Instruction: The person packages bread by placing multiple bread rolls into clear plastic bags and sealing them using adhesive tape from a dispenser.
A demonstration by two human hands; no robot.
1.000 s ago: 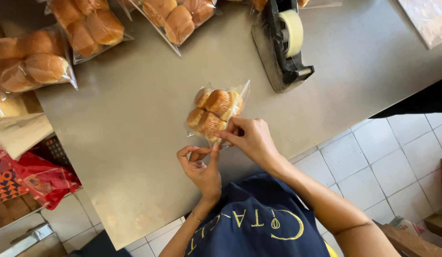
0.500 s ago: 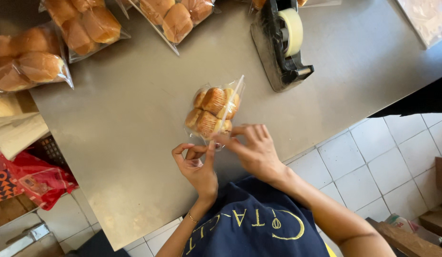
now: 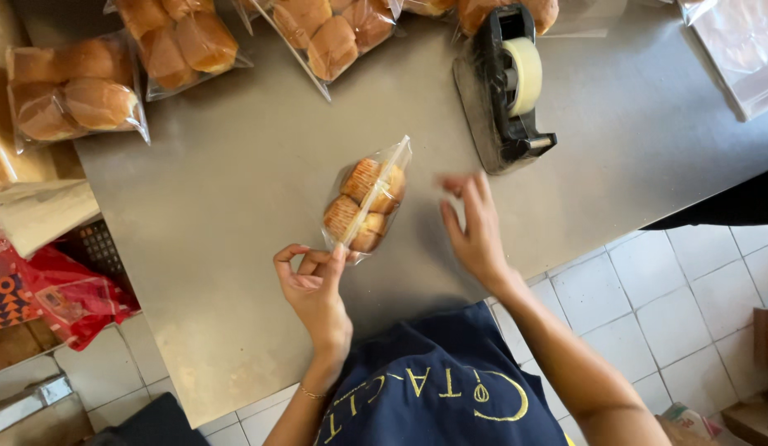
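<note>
A: Where is the bun bag point(image 3: 366, 205)?

B: It lies on the metal table point(image 3: 235, 206), in the middle, near the person.

A: What does the left hand point(image 3: 313, 285) do?

B: It pinches the near end of the bag with its fingertips.

A: And the right hand point(image 3: 473, 225)?

B: It is spread wide and holds nothing, just right of the bag. The tape holder point(image 3: 506, 87) stands farther away, behind it.

A: More buns?

B: Yes, more bags point(image 3: 177, 41) lie at the far edge.
</note>
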